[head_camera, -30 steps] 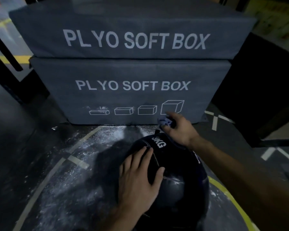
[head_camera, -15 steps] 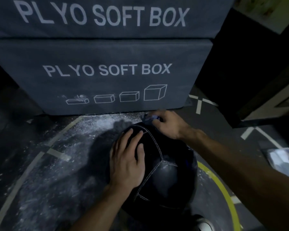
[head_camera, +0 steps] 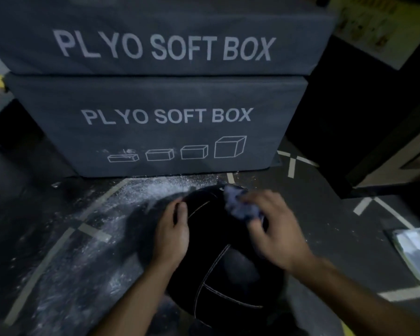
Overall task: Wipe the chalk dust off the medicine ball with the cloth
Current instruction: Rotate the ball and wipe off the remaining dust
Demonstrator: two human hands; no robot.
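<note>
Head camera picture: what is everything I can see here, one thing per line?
medicine ball: one, black with pale seams, on the floor in front of the boxes
cloth: one, bluish, on the ball's top
plyo soft boxes: two, grey, stacked behind the ball
chalk dust: white scatter, floor left of the ball
floor tape lines: several, pale
pale tray-like thing: one, floor at right edge
left hand: rests on the ball
right hand: grips the cloth

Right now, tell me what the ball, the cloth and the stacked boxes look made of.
Medicine ball: dark, smooth leather or leatherette, judging by its stitched panel seams. Cloth: soft bluish fabric, crumpled in the right hand; weave too blurred to tell. Plyo boxes: matte grey covering, probably over foam, given the "SOFT BOX" print.
</note>
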